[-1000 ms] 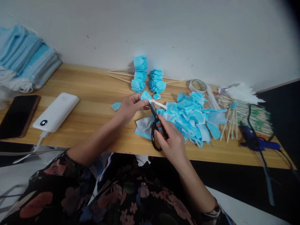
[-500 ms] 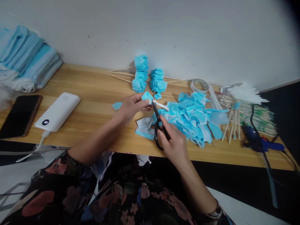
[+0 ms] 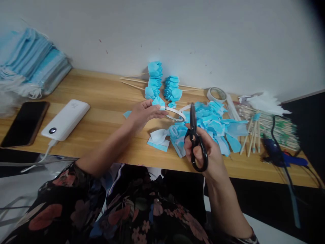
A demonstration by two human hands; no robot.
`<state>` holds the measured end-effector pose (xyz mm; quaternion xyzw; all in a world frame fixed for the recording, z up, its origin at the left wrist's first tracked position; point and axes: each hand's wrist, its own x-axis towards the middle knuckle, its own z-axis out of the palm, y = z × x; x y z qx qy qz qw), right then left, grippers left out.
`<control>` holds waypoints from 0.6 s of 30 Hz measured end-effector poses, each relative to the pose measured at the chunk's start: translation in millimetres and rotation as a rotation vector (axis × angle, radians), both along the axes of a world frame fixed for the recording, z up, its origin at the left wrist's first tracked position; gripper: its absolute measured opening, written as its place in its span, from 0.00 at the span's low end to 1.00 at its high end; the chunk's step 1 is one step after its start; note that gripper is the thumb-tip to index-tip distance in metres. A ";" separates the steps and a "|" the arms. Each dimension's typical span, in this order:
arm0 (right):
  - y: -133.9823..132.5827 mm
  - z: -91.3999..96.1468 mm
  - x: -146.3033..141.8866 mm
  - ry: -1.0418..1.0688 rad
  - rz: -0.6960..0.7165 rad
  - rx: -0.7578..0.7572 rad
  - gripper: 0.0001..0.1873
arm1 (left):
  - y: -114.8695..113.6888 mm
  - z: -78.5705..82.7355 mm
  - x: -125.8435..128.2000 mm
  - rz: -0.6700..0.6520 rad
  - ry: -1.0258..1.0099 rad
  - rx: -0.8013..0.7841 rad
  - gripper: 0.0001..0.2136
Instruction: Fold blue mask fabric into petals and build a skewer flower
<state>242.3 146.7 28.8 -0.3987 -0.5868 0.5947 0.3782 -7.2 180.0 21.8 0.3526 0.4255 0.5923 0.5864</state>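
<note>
My left hand [image 3: 146, 113] pinches a small folded light-blue fabric piece [image 3: 158, 101] that has a short white tape strip along its lower edge. Right by those fingertips is a thin roll of white tape [image 3: 179, 117]; whether the fingers also grip it I cannot tell. A loose tape end reaches from the roll toward the scissors. My right hand [image 3: 209, 150] is wrapped around black scissors [image 3: 193, 127], blades together and pointing up, apart from the blue piece. Beneath and behind them spreads a heap of cut blue and white fabric pieces [image 3: 210, 118].
Blue fabric flowers on sticks [image 3: 153, 79] lie near the wall. At the right are a wider tape roll [image 3: 216, 95], bundled sticks [image 3: 276, 127] and a blue glue gun [image 3: 291, 158]. Leftward lie a white power bank [image 3: 67, 118], a phone [image 3: 25, 122] and stacked face masks [image 3: 33, 62].
The scissors have moved right and toward me, away from the blue piece, and the tape at it is now a short strip. My left hand stays nearly in place.
</note>
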 end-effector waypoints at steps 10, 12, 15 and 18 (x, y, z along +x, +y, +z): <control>-4.3 -2.2 -9.9 0.223 0.106 -0.184 0.23 | 2.6 -8.3 -2.0 0.037 0.003 0.136 0.15; -6.5 -5.3 -11.4 0.254 0.143 -0.247 0.24 | 3.2 -10.7 -2.1 0.059 0.030 0.167 0.15; -10.3 -10.8 -13.6 0.275 0.158 -0.304 0.26 | 4.4 -13.1 -2.5 0.066 0.059 0.186 0.13; -13.0 -15.0 -18.0 0.328 0.170 -0.285 0.27 | 5.9 -14.7 -3.1 0.069 0.070 0.180 0.12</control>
